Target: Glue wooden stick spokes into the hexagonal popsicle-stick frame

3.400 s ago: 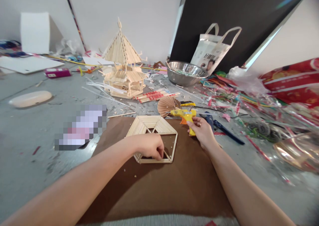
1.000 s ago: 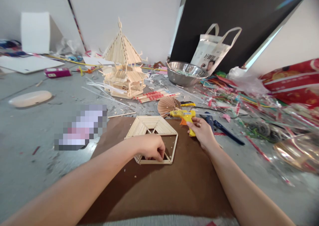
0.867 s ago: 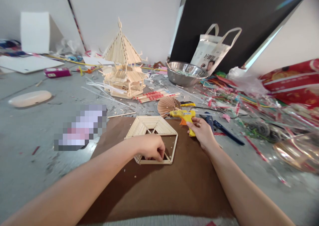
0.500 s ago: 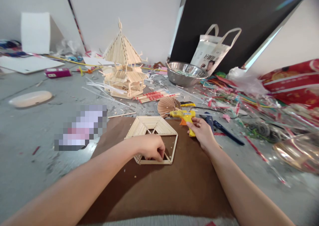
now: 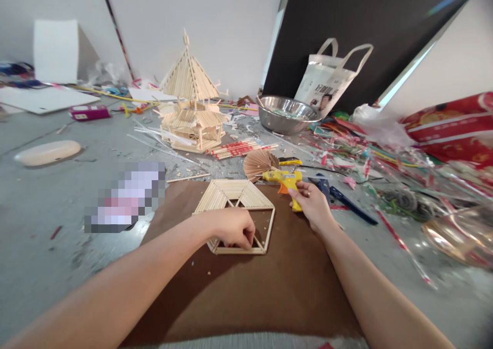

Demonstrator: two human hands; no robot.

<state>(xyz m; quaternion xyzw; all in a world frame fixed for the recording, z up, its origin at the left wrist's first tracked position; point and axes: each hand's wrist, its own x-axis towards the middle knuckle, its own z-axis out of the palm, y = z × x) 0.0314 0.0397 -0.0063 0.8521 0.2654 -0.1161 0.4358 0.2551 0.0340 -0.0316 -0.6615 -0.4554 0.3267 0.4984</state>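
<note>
A six-sided frame of thin wooden sticks (image 5: 231, 189) lies on a brown sheet (image 5: 246, 297), with its far and left panels filled by rows of sticks and its right side bare. My left hand (image 5: 235, 228) is closed over the frame's near left part, knuckles up; its fingertips point down and what they pinch is hidden. To the right, my right hand (image 5: 314, 205) grips the handle of a yellow hot glue gun (image 5: 283, 177). The gun's nozzle points left, above the frame's far right corner, beside a brown pleated paper fan (image 5: 254, 167).
Behind stands a stick pagoda model (image 5: 191, 102), with red-banded sticks (image 5: 239, 148) before it. A steel bowl (image 5: 288, 115) and a white bag (image 5: 327, 79) are at the back. Blue-handled pliers (image 5: 352, 205) lie right, near plastic scraps; a blurred-out phone-like object (image 5: 129, 197) lies left.
</note>
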